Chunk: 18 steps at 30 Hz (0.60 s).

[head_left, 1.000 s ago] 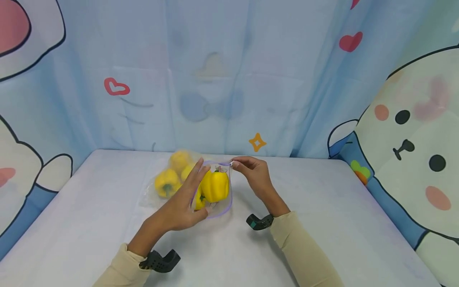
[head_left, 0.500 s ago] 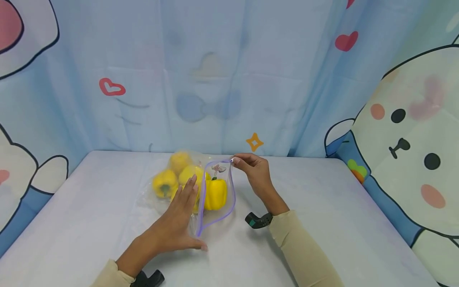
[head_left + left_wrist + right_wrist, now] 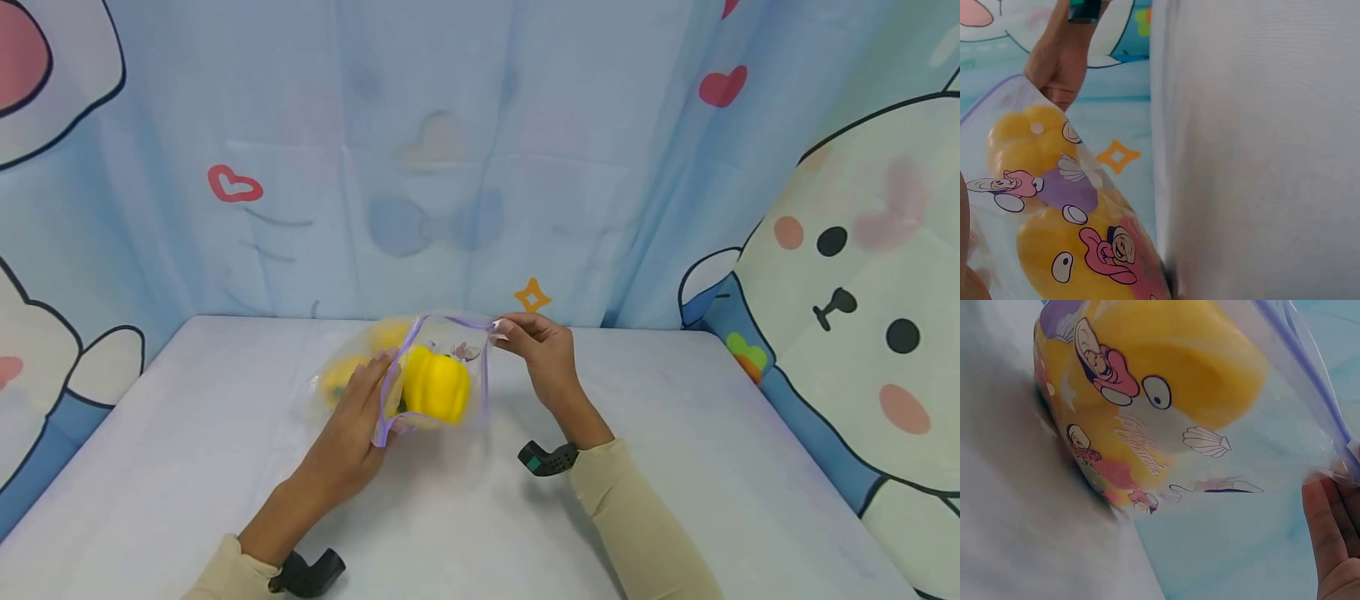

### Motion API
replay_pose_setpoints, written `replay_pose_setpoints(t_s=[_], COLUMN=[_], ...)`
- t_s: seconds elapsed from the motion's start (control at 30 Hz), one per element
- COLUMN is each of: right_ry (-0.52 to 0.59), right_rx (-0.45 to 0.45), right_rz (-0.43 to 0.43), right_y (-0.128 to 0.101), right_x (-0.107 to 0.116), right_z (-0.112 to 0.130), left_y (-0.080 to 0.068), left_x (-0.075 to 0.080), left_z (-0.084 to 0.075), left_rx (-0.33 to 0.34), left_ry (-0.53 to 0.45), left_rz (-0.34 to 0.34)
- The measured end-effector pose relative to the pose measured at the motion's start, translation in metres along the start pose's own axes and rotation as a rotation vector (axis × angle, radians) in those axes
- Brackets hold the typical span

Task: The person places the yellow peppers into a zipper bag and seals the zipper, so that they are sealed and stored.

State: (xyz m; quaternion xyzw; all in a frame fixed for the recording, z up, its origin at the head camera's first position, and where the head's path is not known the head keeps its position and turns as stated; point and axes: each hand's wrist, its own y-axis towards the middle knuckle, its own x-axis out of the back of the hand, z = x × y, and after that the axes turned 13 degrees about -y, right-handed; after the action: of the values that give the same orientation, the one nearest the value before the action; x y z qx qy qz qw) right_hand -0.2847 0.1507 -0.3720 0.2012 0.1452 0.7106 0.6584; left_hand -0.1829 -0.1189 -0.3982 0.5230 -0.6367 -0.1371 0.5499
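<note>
A clear zip bag with a purple seal and cartoon prints holds several yellow bell peppers. My left hand grips the near end of the bag's purple rim, fingers curled round it. My right hand pinches the far corner of the rim at the back. The bag's mouth is lifted off the white table. In the left wrist view the printed bag and peppers fill the lower left, with the right hand above. The right wrist view shows a pepper behind the printed film, my fingertips at the seal.
A blue cartoon curtain with hearts and rabbit figures encloses the table on three sides. More peppers lie in the bag's far left part. Bare white tabletop extends left and right of the bag.
My left hand, lying flat beside the bag half a second ago, has taken hold of the near rim and lifted it. The bag's mouth tilted up; the front pepper shifted left.
</note>
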Motion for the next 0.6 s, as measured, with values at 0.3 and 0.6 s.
replay_pose_setpoints(t_s=[0.3, 0.6], right_ry=[-0.043, 0.112], right_rx=[0.062, 0.178], right_rz=[-0.045, -0.021], right_y=[0.002, 0.004], right_x=[0.006, 0.015], right_z=[0.009, 0.032], left_y=[0.007, 0.023], left_x=[0.015, 0.022], left_z=[-0.004, -0.005], left_rx=[0.088, 0.071], left_ry=[-0.143, -0.258], left_rz=[-0.07, -0.291])
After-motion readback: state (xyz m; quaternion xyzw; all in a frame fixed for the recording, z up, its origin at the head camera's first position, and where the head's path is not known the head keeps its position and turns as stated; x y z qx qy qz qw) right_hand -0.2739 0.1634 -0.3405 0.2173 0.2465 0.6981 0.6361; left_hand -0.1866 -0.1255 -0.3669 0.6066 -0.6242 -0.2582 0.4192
